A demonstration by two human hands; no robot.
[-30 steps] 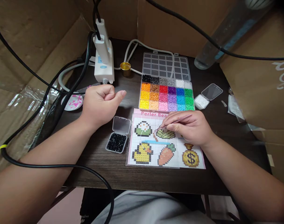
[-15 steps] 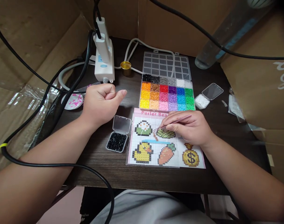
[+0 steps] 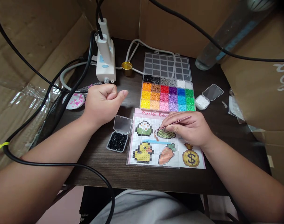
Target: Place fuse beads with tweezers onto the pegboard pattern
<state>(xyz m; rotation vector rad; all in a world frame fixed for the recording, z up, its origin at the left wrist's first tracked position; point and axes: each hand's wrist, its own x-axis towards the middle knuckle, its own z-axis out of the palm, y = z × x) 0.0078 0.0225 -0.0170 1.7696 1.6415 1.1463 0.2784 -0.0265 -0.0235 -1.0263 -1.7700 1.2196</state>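
My right hand (image 3: 187, 128) pinches a pair of pinkish metal tweezers (image 3: 178, 121). Their tips point down and left at the pegboard (image 3: 130, 160), a clear sheet lying over a printed pattern page (image 3: 192, 165). By the tips a short row of brown beads (image 3: 156, 137) stands on the board, just above a row of light blue beads (image 3: 153, 142). Pictures of a duck, a carrot and a money bag show on the page. My left hand (image 3: 103, 102) is a loose fist with its thumb sticking out, left of the page, and nothing shows in it.
Behind the page stands an open bead case (image 3: 168, 93) with many colours. A small box of black beads (image 3: 117, 142) is left of the page, a box of white beads (image 3: 202, 102) to the right. A power strip (image 3: 106, 67), a gold cup (image 3: 127, 68) and black cables (image 3: 60, 164) are around.
The whole view has shifted very slightly. Both hands keep nearly the same pose, and the tweezers' tips stay by the brown beads.
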